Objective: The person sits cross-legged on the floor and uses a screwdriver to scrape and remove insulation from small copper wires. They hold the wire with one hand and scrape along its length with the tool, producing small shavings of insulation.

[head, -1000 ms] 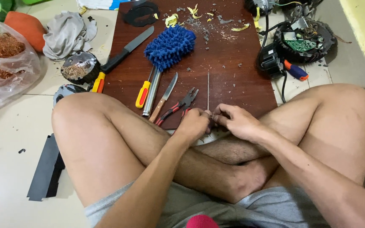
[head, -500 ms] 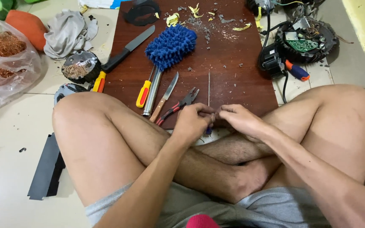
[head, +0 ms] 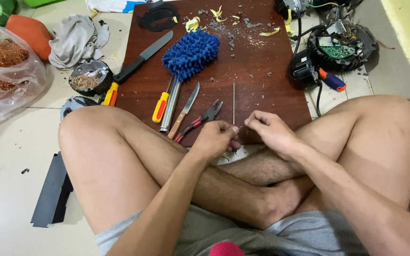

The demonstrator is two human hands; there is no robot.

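Observation:
I sit cross-legged with both hands meeting at the near edge of a dark red-brown board. A thin straight wire runs away from my fingers across the board. My left hand pinches its near end. My right hand pinches the same end from the right, fingertips almost touching the left hand's. Just left of my hands lie red-handled pliers, a small knife and a yellow-handled screwdriver.
A blue fluffy duster and a long black-handled knife lie farther out on the board. A bag of copper wire, a wound motor core and a grey cloth are at left. An opened motor with circuit board is at right.
Both hands stay at the board's near edge on the wire. Only the fingers shift slightly; the right hand has edged a little farther up.

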